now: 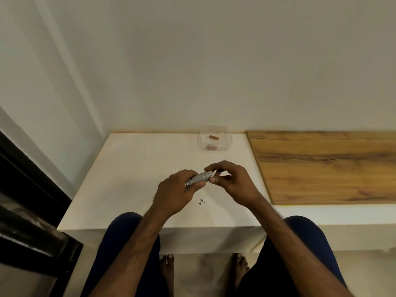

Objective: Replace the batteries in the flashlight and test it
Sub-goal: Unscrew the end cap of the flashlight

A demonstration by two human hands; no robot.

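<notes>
A white tabletop [132,168] stands against a plain white wall [214,61]. A wood-grain panel [325,168] lies along its right edge, reaching back to the wall. Small dark specks [201,201] mark the tabletop near its front edge. A black frame [27,200] stands left.

Hidden in part under the curled fingers of the left hand [175,192]: the middle of the flashlight [199,178], with its right end covered by the fingertips of the right hand [232,182], so whether a cap sits there cannot be told. Too small and hazed behind the clear container [214,138] wall to read: markings on the two batteries [213,137]. Cut off by the right edge: the wooden board [325,166].
</notes>
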